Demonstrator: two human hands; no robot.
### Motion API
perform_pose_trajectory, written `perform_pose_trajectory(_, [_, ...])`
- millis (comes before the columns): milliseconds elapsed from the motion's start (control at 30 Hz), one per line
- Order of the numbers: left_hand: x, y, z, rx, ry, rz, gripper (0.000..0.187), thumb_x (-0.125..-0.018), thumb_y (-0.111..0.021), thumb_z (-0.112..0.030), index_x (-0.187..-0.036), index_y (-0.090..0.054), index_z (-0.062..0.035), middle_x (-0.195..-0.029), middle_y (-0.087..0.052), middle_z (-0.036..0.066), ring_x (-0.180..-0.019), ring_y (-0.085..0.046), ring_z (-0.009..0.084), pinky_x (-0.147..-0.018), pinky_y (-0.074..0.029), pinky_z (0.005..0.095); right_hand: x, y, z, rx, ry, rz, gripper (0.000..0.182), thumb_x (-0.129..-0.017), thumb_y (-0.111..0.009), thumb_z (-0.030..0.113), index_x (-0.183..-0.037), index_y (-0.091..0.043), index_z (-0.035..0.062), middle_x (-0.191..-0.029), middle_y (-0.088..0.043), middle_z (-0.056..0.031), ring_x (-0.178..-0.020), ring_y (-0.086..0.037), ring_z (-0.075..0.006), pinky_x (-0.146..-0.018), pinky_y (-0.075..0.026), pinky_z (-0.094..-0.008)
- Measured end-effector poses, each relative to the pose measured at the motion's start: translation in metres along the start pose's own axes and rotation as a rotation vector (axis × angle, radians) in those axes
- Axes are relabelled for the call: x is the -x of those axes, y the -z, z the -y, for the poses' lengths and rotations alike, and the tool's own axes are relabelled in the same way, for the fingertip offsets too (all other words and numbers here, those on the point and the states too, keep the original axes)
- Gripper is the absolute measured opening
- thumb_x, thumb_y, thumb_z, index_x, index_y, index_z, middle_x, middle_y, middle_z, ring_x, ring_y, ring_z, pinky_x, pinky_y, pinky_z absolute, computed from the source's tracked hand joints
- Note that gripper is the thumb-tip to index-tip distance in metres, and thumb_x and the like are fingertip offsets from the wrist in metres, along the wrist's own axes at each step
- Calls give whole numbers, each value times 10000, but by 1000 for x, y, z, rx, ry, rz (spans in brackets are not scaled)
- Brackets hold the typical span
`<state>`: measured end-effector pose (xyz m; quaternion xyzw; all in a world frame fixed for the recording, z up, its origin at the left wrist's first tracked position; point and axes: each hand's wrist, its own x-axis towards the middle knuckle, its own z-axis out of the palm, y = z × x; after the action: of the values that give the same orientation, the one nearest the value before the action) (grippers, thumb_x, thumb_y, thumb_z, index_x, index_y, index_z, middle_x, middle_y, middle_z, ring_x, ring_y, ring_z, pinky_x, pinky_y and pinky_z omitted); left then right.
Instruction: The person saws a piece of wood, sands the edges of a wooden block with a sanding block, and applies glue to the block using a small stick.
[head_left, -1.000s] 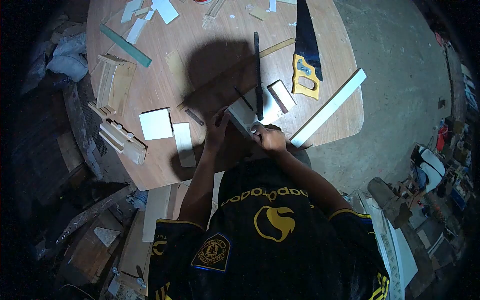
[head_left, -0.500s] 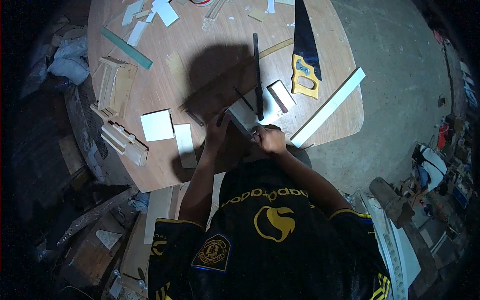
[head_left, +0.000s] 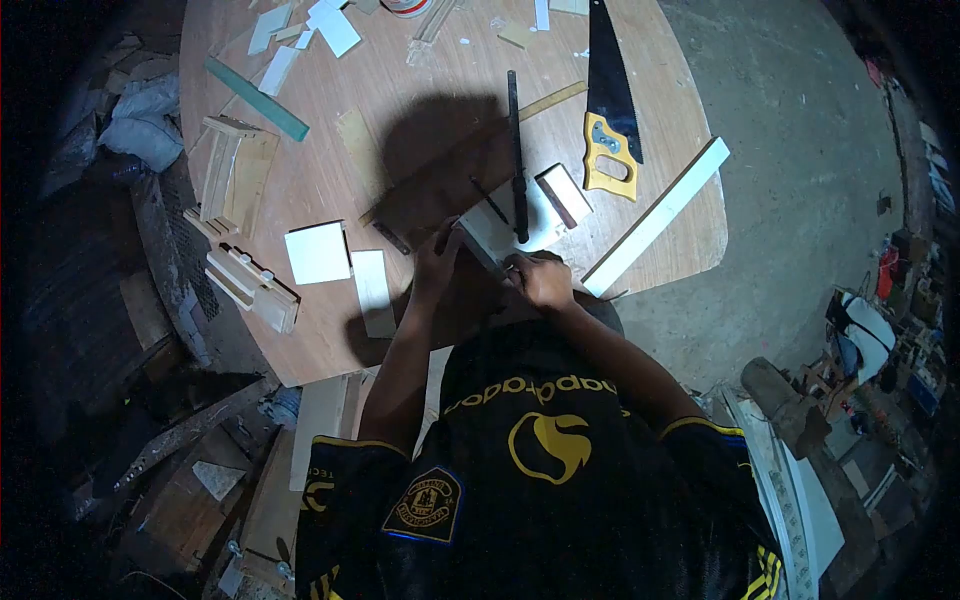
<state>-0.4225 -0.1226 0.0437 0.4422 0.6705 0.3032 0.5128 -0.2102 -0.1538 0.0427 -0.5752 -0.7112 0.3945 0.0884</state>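
My left hand is closed around the left end of a pale wooden board at the table's near edge. Close to the board's right end, my right hand has its fingers curled tight; what lies in them is hidden. Just beyond the board lies a long dark bar, with a thin dark rod left of its lower end. A small white block with a brown side rests to the right of the bar.
A handsaw with a yellow handle lies at the back right, near a long white strip. On the left are a wooden frame, a slotted wooden piece, a white square and a green strip.
The view has shifted slightly, so the table's things appear a little lower and to the right. Both hands keep nearly the same place, and the board's near face looks a little lighter.
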Motion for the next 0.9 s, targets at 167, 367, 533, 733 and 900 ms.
perform_pose_trajectory(167, [-1,1,2,4,0,18,353,-960,-581,-221,-1221,-596,17,-1193,-642,131,-1125,-578,168,-969,-430,295,-1,0,0,30,12,16,243,-853,-562,326,-1008,-653,162,-880,-692,-125,-827,-662,-338,-712,-514,-462])
perform_pose_trajectory(367, [-4,3,10,-12,-46,43,396,-953,-588,-279,-1219,-597,15,-1196,-642,139,-1127,-578,170,-986,-413,292,-3,4,4,61,1,32,207,-849,-570,295,-977,-659,158,-829,-685,-118,-806,-658,-337,-696,-510,-461])
perform_pose_trajectory(533, [-2,2,8,1,-5,25,402,-950,-587,-301,-1215,-607,0,-1171,-655,138,-1108,-592,177,-975,-423,296,-1,3,1,62,43,20,178,-855,-560,269,-963,-651,159,-803,-674,-130,-788,-651,-349,-679,-502,-474])
perform_pose_trajectory(733, [3,3,-3,-84,31,-11,432,-939,-585,-353,-1197,-621,-9,-1140,-669,137,-1081,-605,178,-952,-444,310,-4,0,-8,134,272,-3,171,-869,-517,242,-944,-629,136,-812,-665,-141,-755,-645,-364,-655,-491,-478])
perform_pose_trajectory(900, [0,-13,9,-29,24,-111,451,-916,-597,-395,-1174,-638,-27,-1115,-681,137,-1051,-633,201,-929,-468,326,-8,-6,-11,147,314,-112,93,-851,-556,200,-872,-597,119,-752,-648,-122,-673,-639,-350,-598,-501,-454])
